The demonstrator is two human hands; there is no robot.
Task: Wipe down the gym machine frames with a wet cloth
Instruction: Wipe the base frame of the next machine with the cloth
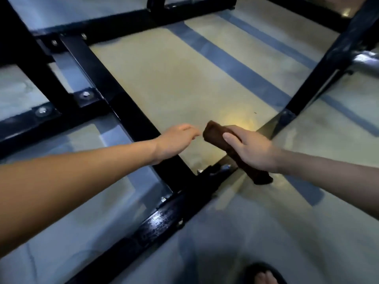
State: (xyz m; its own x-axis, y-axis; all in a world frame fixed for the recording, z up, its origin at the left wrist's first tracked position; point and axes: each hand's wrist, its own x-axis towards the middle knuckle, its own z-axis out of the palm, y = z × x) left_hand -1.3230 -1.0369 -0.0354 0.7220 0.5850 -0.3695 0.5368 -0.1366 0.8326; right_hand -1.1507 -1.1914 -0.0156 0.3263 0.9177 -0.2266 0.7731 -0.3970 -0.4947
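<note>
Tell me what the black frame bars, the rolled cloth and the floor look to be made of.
Frame bars: likely painted steel, glossy black, bolted joints. Cloth gripped by the right hand: dark brown fabric, soft matte roll. Floor: smooth, slightly shiny, maybe sealed concrete or vinyl.

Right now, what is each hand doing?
Left hand: open, fingers straight, holding nothing.
Right hand: gripping the rolled dark brown cloth.

Readable text: none anywhere in view.
Black machine frame (pixel 114 93), left half of the picture: no label, brand or number.
Dark rolled cloth (pixel 229 148), centre: no print or tag.
</note>
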